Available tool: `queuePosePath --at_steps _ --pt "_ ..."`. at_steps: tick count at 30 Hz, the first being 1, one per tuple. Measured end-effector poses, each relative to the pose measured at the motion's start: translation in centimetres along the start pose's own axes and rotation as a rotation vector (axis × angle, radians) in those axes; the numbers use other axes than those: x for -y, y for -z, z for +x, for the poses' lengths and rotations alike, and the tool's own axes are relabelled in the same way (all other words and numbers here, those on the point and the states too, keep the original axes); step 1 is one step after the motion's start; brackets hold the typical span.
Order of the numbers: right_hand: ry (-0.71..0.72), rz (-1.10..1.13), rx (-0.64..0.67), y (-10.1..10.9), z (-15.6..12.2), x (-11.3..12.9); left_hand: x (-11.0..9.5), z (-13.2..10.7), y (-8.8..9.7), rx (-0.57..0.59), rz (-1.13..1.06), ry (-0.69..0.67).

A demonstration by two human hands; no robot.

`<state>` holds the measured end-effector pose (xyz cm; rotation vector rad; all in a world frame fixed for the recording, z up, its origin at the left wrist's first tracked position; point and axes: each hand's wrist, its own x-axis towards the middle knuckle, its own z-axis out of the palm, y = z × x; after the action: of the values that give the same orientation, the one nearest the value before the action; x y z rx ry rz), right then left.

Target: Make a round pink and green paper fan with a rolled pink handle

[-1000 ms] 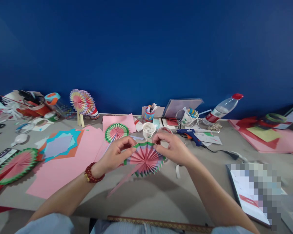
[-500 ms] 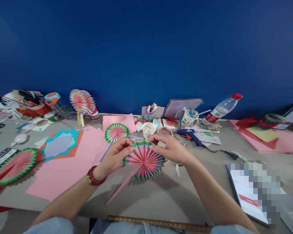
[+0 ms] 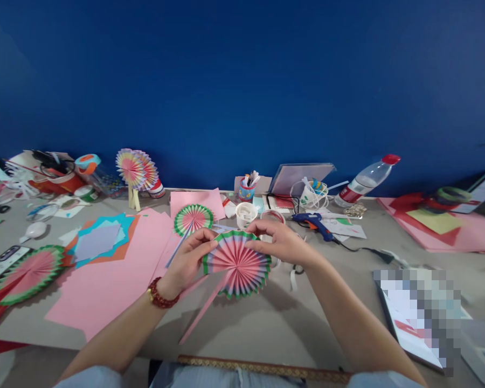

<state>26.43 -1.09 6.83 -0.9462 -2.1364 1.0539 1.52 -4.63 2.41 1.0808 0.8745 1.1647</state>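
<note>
Between my hands, above the table, is a pleated paper fan, pink with a lilac band and a green rim. My left hand pinches its upper left edge, and a red bead bracelet circles that wrist. My right hand grips the top edge, thumb in front and fingers behind. Two pink strips slant down to the left from the fan, one of them a pink paper handle. Behind my left hand lies a similar round fan with a lilac handle.
Pink sheets and a stack of blue and orange paper cover the left side, beside another fan. A blue glue gun, a bottle and a white cup stand behind. A tablet lies at right.
The fan has shifted slightly left and tilted a little in my hands. Both hands keep their hold on its upper edge.
</note>
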Motion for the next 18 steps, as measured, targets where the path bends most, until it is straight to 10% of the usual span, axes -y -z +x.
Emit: queuePosePath --at_steps 18 --pt "-0.02 0.086 -0.126 -0.22 0.35 -0.69 1.03 0.2 0.02 -0.179 -0.238 0.047"
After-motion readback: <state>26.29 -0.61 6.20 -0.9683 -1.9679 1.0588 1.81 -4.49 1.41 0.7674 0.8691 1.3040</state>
